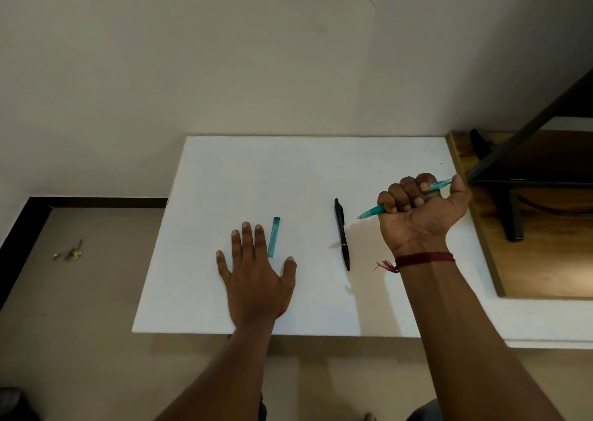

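Here our right hand point(420, 208) was up off the table point(288, 170), palm turned toward us, with the fingers curled tight round the teal pen point(373, 211). The pen ran slantwise through the fist. Its bare tip pointed left and slightly toward us, and its back end stuck out to the right past the thumb.

The cap point(273, 237) (teal like the pen) lay on the table's white top, well apart from the pen. It sat just right of our left forefinger, in the gap between that finger and the thumb. We could not tell whether it touched the finger.

Our left hand point(256, 273) lay flat on the table, palm down, fingers straight and a little spread, holding nothing.

A black pen point(342, 234) lay between our two hands, pointing roughly away from us, near the right hand but clear of it.

A red thread point(423, 258) circled our right wrist. To the right, a wooden top point(545, 260) bore the foot of a black stand point(510, 208). A few small scraps point(69, 252) lay on the floor at the left.
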